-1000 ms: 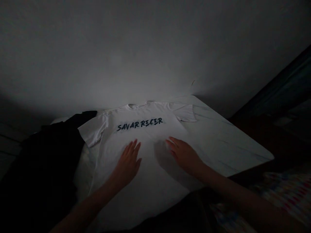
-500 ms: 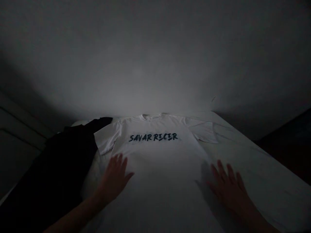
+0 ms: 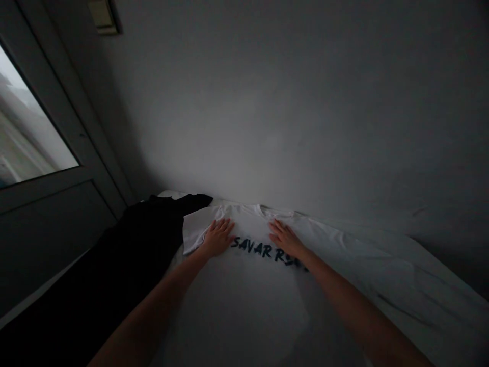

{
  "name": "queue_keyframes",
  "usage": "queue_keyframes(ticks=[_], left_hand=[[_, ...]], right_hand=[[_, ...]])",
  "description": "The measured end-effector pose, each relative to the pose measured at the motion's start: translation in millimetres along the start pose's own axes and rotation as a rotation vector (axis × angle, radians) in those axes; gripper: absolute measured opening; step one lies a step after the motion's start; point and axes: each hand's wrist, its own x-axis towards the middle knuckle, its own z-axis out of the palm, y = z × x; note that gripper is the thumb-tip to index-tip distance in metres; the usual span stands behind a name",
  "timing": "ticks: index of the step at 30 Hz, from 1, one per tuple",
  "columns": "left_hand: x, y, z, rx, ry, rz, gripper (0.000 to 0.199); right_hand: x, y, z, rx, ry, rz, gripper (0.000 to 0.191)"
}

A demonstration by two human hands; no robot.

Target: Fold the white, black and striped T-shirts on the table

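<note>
A white T-shirt [image 3: 248, 295] with dark lettering across its chest lies spread out, its collar toward the wall. My left hand [image 3: 219, 237] rests on the shirt near the sleeve at the left, fingers spread, just left of the lettering. On the upper chest below the collar lies my right hand [image 3: 286, 238], fingers apart; its wrist and forearm cover the last letters. Neither hand holds anything. A black garment [image 3: 126, 250] lies left of the shirt, close to its left sleeve.
The pale table [image 3: 431, 255] reaches the grey wall [image 3: 286, 112] behind the shirt. A door [image 3: 49, 219] with a bright glass pane stands at the left. A switch plate [image 3: 103, 16] is on the wall at the upper left.
Both hands have moved forward to the shirt's upper part, and the right hand has also come inward toward the left hand. The view has turned left, bringing the door and switch plate into sight.
</note>
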Motion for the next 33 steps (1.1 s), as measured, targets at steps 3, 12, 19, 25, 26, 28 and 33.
queue_keyframes(ticks=[3,12,19,25,26,28,33], left_hand=[[0.6,-27.2,-13.0,0.004,-0.090,-0.045,0.054],[28.3,-100.7,-74.5,0.160,-0.046,-0.508,0.056],[42.6,-131.4,-102.4,-0.039,-0.304,-0.571,0.030],[47.5,-135.1,-111.6,-0.001,-0.164,-0.628,0.032],[46.3,-131.8,-110.8,0.016,-0.141,-0.656,0.031],[43.3,-119.5,-107.3,0.066,-0.080,-0.721,0.031],[48.0,-53.7,-78.0,0.206,0.219,-0.554,0.040]], right_hand=[[-7.9,56.5,6.1,-0.032,0.004,0.060,0.050],[-7.3,77.1,-26.4,-0.150,0.145,0.181,0.044],[94.8,-106.5,13.7,0.110,-0.151,-0.170,0.052],[106.4,-156.9,52.6,0.064,-0.126,-0.075,0.078],[104.4,-156.7,55.9,0.057,-0.129,-0.085,0.081],[101.7,-154.7,59.9,0.047,-0.134,-0.092,0.086],[103.3,-157.8,63.5,0.051,-0.080,-0.089,0.085]])
